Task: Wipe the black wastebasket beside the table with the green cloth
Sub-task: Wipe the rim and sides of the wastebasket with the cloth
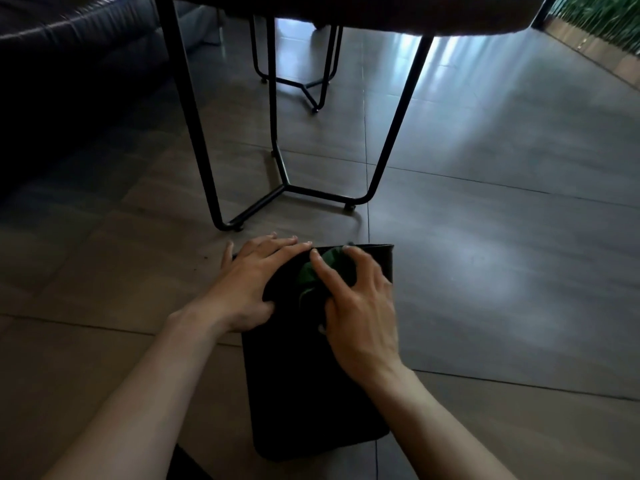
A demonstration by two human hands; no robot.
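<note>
Wastebasket (pixel 311 393): one, black, matte, rectangular, lying on the floor (pixel 502 271), 6 o'clock from the counter legs (pixel 287 188).
Cloth (pixel 311 275): one, green, bunched on the wastebasket.
Left hand (pixel 252 285): fingers spread flat on the wastebasket.
Right hand (pixel 356 306): fingers curled, pressing the cloth.

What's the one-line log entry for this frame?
left hand steadies wastebasket | right hand presses green cloth on it | stage: wiping
</note>
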